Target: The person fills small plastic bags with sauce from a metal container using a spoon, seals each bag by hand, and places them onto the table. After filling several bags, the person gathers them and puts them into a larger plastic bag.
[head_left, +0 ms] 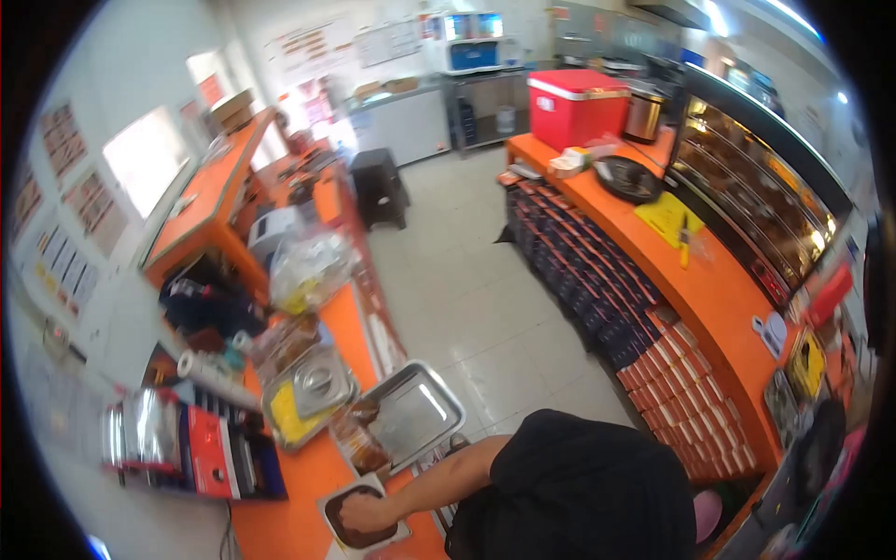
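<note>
My right hand reaches down into a small metal container that holds a dark brown substance. The fingers look curled together, and whatever they hold is too small or hidden to name. My bare forearm comes from a black sleeve at the bottom centre. Just beyond the container lies a clear bag of brown food, beside a large empty metal tray. A metal pan with yellow contents and a steel lid stands further left. My left hand is not in view.
An orange counter runs along the left, with plastic bags and a paper roll. On the right counter are a red cooler, a black round tray and a lit display case. Stacked boxes stand below.
</note>
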`<control>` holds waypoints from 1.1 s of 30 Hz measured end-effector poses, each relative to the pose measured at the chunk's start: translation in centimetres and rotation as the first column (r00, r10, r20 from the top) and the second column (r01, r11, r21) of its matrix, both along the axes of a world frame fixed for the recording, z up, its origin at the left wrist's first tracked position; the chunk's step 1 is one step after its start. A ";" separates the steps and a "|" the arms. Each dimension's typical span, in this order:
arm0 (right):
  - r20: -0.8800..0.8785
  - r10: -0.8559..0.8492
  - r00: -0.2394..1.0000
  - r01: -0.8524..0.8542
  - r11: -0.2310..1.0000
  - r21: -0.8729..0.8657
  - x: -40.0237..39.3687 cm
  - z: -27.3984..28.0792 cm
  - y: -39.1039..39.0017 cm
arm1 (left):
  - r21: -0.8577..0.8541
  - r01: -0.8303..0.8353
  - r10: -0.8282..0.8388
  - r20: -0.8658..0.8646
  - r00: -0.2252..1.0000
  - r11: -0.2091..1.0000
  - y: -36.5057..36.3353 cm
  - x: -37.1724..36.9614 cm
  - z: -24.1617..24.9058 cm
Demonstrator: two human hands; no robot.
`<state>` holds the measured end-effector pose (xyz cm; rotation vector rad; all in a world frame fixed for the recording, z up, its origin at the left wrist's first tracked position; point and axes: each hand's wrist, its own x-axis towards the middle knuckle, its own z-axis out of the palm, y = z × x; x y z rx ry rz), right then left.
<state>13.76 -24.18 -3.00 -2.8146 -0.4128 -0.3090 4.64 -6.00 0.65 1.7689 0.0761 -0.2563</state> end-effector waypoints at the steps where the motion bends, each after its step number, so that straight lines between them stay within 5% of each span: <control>1: -0.043 0.018 0.999 -0.014 0.996 0.083 0.5 -0.8 0.2 | -0.043 0.043 -0.043 -0.009 0.999 0.998 0.1 0.4 -1.2; 4: -0.162 0.053 0.985 -0.014 0.971 0.237 0.8 -0.5 -0.4 | -0.105 0.125 -0.125 0.013 0.992 0.987 1.7 2.0 -6.3; 6: -0.359 0.073 0.930 0.005 0.977 0.214 0.5 2.3 -1.4 | -0.239 0.208 -0.184 0.117 0.976 0.949 -0.5 0.8 -0.9; 9: -0.504 0.035 0.863 0.085 0.973 0.214 0.6 3.7 -1.6 | -0.050 0.098 -0.100 -0.039 0.994 0.994 -0.7 0.8 -1.2; 13: -0.657 0.080 0.750 0.172 0.935 0.310 1.5 5.1 -2.2 | -0.088 0.119 -0.126 -0.071 0.990 0.989 0.0 0.9 -2.2; 14: -0.620 0.056 0.783 0.139 0.955 0.261 2.2 3.0 -1.7 | -0.085 0.095 -0.102 -0.078 0.992 0.992 -0.2 1.3 -2.4; 16: -0.517 0.048 0.855 0.070 0.976 0.206 2.4 0.3 -1.7 | 0.120 0.155 -0.193 0.444 0.875 0.981 -0.1 1.4 -3.4; 18: -0.390 0.168 0.906 -0.123 0.983 0.139 2.1 -0.3 -2.4 | 0.133 0.141 -0.155 0.108 0.982 0.981 -0.7 0.7 -0.2; 19: -0.508 0.147 0.849 -0.108 0.989 0.105 2.3 0.1 -2.7 | 0.140 0.143 -0.160 0.121 0.980 0.980 0.3 0.8 -3.6; 20: -0.465 0.173 0.868 -0.162 0.985 0.064 2.2 1.3 -2.8 | 0.127 0.121 -0.129 0.059 0.990 0.984 -0.5 0.5 0.0; 22: -0.526 -0.056 0.849 0.091 0.995 0.042 0.8 5.1 -2.7 | 0.028 0.096 -0.098 0.069 0.993 0.995 0.2 0.4 -1.0; 24: -0.453 -0.109 0.885 0.114 0.993 -0.016 0.5 5.7 -2.7 | 0.023 0.056 -0.056 0.000 0.998 0.998 1.0 -0.2 -2.2; 25: -0.472 -0.079 0.878 0.081 0.997 -0.016 0.2 5.7 -2.7 | 0.022 0.010 -0.011 0.054 0.998 1.000 0.8 -0.5 -2.3; 27: -0.240 0.014 0.971 -0.011 1.000 0.015 -0.1 5.7 -3.0 | 0.013 -0.040 0.038 0.104 0.994 0.999 0.8 -0.7 -2.7; 33: -0.131 0.055 0.990 -0.063 0.996 -0.057 0.3 3.6 -2.2 | 0.070 0.036 -0.050 0.216 0.975 0.997 0.8 -1.0 -2.2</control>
